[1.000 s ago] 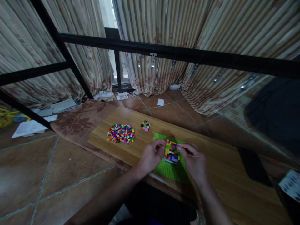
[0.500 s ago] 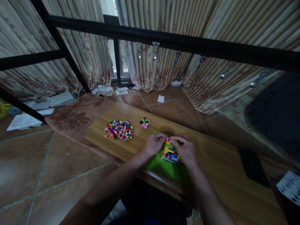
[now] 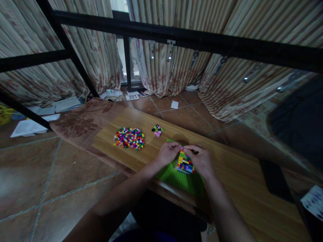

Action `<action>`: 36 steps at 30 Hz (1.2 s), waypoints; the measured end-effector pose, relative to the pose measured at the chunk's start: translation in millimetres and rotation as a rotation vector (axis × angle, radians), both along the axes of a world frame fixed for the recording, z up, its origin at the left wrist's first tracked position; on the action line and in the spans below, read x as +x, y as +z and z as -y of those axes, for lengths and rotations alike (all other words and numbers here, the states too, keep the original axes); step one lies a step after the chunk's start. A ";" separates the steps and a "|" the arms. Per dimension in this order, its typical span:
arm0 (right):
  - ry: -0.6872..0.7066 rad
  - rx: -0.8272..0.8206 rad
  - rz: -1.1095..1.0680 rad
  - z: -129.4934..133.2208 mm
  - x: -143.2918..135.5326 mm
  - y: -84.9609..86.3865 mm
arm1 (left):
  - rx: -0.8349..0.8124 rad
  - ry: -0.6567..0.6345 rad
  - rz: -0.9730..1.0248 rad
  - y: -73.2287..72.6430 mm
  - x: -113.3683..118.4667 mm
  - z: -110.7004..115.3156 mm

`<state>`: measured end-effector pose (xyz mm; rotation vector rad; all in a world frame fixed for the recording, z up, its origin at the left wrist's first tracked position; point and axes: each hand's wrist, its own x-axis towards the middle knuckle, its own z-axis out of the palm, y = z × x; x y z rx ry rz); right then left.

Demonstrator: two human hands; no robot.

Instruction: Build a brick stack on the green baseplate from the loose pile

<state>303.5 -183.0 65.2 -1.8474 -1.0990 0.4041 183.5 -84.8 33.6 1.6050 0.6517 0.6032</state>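
Both hands meet over a block of multicoloured toy bricks (image 3: 185,163) on a green baseplate (image 3: 174,179). My left hand (image 3: 168,153) is closed, its thumb and forefinger pinching at the block's far edge. From the other side, my right hand (image 3: 200,157) is closed too, its fingertips almost touching the left ones. A small pink toy brick (image 3: 182,148) shows between the two sets of fingertips. Fingers cover part of the block's far and right sides.
A big pile of mixed toy bricks (image 3: 129,137) lies left on the wooden table (image 3: 229,181), with a small cluster of pink, green and black bricks (image 3: 157,130) beyond my left hand. A dark flat object (image 3: 276,179) rests at the right. A black metal bar (image 3: 156,29) crosses ahead.
The fingertips of both hands have come closer together at the block's far edge, around the pink brick. The whole view has shifted slightly; the brick piles stay put.
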 end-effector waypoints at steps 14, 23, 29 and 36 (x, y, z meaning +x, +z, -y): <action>0.032 -0.062 0.032 -0.6 -3.0 7.4 | 0.032 -0.008 0.004 6.9 -1.6 2.2; -0.202 0.071 -0.122 22.8 -2.0 7.7 | 0.044 0.061 -0.012 4.9 -17.3 2.9; -0.274 0.139 -0.027 56.3 -42.7 19.0 | 0.094 0.156 -0.078 2.6 -82.5 6.1; 0.216 0.073 0.046 28.4 -133.8 7.1 | 0.258 0.402 -0.247 -1.8 -168.6 0.3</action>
